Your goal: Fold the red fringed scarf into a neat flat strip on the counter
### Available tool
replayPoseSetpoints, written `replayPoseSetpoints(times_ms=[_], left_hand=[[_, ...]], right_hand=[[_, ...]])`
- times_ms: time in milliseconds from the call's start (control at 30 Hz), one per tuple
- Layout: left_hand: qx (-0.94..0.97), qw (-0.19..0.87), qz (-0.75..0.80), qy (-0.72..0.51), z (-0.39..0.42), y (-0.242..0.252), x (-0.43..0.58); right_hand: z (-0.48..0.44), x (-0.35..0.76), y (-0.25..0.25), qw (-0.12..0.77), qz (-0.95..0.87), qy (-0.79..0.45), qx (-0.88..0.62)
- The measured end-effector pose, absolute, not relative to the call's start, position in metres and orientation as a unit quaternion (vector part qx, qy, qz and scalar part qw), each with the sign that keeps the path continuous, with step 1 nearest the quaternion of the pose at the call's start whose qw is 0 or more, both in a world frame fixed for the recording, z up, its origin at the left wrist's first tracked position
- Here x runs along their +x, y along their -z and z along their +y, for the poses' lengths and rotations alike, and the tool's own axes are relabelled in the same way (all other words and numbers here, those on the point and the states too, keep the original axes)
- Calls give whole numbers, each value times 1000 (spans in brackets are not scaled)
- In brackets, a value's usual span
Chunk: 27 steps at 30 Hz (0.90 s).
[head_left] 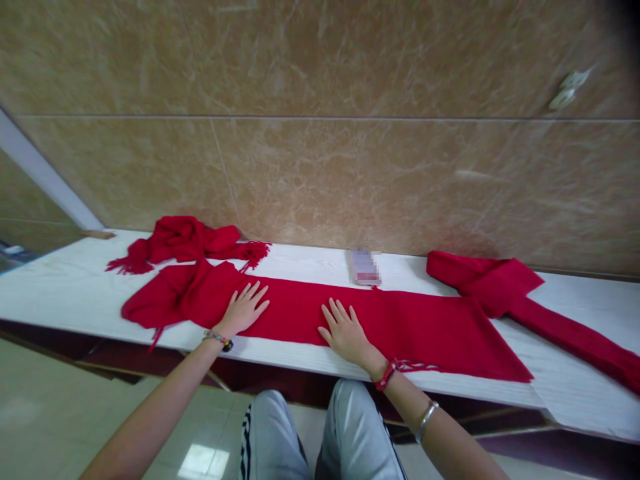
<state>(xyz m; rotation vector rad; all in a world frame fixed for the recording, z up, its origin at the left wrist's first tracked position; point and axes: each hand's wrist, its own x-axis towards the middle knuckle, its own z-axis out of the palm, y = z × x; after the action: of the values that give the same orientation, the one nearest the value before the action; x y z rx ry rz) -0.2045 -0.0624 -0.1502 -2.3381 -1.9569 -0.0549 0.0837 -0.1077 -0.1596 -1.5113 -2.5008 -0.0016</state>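
A red scarf [295, 310] stretches along the white surface in front of me, smooth in the middle and at the right. Its left part is bunched up, and a few tassels show at the near edge. My left hand [243, 309] lies on it beside the bunched part, fingers spread. Farther right, my right hand [346, 333] rests on the smooth cloth, also with its fingers apart. Both hands press on the fabric without gripping it.
A crumpled red scarf with fringe [193, 239] lies at the back left. Another red scarf [493, 283], folded over itself, trails off to the right. A blurred-out small flat object [365, 267] sits near the tiled wall [320, 180]. Open shelving shows below the white tabletop [65, 283].
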Motion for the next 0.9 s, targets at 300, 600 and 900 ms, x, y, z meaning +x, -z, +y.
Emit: replayPoseSetpoints(times_ms=[300,600,900], left_hand=[[-785,26,-619,20,-58,147,-207],[-878,41,-476,23,-67,144,-205],[-818,44,-573,20,-65,152,-248]], right_hand=[[-87,46,142,134,-868,-21,-478],[-77,29,149,97,-892,-56,-439],[-77,34,158,109,-885,-45,-451]])
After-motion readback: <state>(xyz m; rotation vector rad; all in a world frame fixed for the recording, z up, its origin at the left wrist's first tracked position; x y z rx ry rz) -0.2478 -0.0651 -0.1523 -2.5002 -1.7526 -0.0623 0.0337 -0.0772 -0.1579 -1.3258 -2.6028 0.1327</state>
